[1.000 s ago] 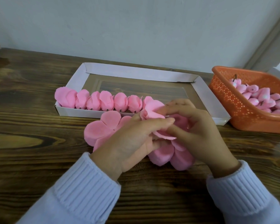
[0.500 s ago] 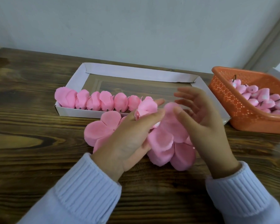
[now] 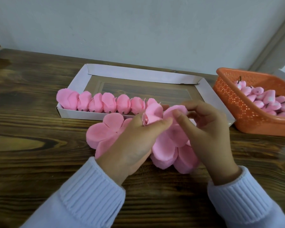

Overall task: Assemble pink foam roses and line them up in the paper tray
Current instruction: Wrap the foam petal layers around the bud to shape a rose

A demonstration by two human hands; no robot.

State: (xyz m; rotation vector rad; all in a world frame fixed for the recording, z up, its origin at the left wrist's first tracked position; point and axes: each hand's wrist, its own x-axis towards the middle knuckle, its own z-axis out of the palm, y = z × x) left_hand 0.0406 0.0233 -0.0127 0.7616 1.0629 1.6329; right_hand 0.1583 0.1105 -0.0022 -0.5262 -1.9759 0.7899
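Note:
My left hand (image 3: 135, 139) grips a half-built pink foam rose (image 3: 152, 115) just in front of the white paper tray (image 3: 138, 74). My right hand (image 3: 206, 129) pinches a petal (image 3: 174, 112) of that rose between thumb and fingers. Beneath both hands a stack of flat pink petal sheets (image 3: 169, 150) rests on the table, with another sheet (image 3: 105, 130) to the left. Several finished roses (image 3: 104, 102) stand in a row along the tray's near wall.
An orange perforated basket (image 3: 234, 102) at the right holds several pink rose buds (image 3: 266, 99) with dark stems. The dark wooden table (image 3: 31, 145) runs back to a pale wall. White knit sleeves cover both forearms.
One second ago both hands were wrapped close around the rose. The right hand has since drawn back and spread its fingers, and now pinches one outer petal. The left hand's grip stays put.

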